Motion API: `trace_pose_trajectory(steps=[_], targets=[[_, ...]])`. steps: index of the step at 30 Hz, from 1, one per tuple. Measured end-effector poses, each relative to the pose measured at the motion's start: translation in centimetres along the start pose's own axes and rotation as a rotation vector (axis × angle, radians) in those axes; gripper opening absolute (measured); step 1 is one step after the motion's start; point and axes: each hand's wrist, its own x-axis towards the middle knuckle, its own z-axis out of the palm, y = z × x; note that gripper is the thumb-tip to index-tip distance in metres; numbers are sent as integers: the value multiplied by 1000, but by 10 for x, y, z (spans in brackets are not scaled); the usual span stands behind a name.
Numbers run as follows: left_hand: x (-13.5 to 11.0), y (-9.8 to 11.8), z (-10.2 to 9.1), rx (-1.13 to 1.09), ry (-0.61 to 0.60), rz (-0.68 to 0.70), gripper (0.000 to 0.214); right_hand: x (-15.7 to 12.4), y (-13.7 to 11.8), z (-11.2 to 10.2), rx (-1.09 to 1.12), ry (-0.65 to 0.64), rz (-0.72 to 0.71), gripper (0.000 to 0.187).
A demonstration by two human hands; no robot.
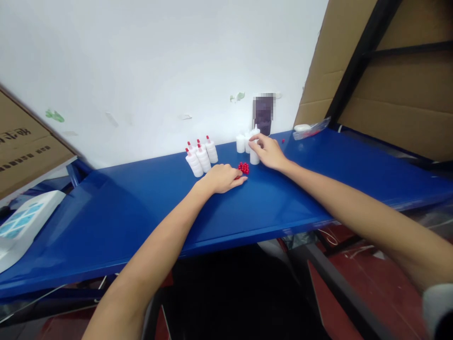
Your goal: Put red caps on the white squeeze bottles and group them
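Observation:
My left hand (222, 178) rests on the blue table (148, 208), fingers curled together, its tips touching a small pile of red caps (243, 167). My right hand (268, 151) is closed round an uncapped white bottle (254, 156) standing upright among a few other uncapped white bottles (241, 142) near the wall. To the left of my left hand stands a cluster of several white bottles with red caps (202, 157).
A white device with a blue-patterned top (21, 226) lies at the table's left end. Cardboard boxes (21, 146) stand at far left. A clear bag with a white lid (308, 129) lies at the back right under a black metal frame (357, 66) with cardboard.

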Motion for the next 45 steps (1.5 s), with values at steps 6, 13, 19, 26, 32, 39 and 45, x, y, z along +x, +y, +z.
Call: trace_pose_trajectory(steps=[6, 13, 19, 26, 32, 39, 45], targets=[[-2, -2, 2, 6, -13, -9, 49, -2, -1, -2, 25, -10, 15, 35], [-3, 0, 2, 24, -19, 2, 49, -3, -1, -2, 10, -19, 29, 36], [-3, -1, 4, -4, -15, 29, 47, -3, -1, -2, 2, -39, 24, 36], [-4, 1, 0, -56, -51, 4, 40, -3, 1, -1, -13, -32, 10, 35], [-5, 2, -3, -55, -55, 15, 46, -5, 1, -1, -24, -45, 2, 37], [-6, 2, -2, -37, -51, 15, 46, -5, -2, -1, -33, -55, 20, 36], [-7, 3, 0, -72, -40, -3, 43, -3, -1, -2, -4, -103, 4, 32]])
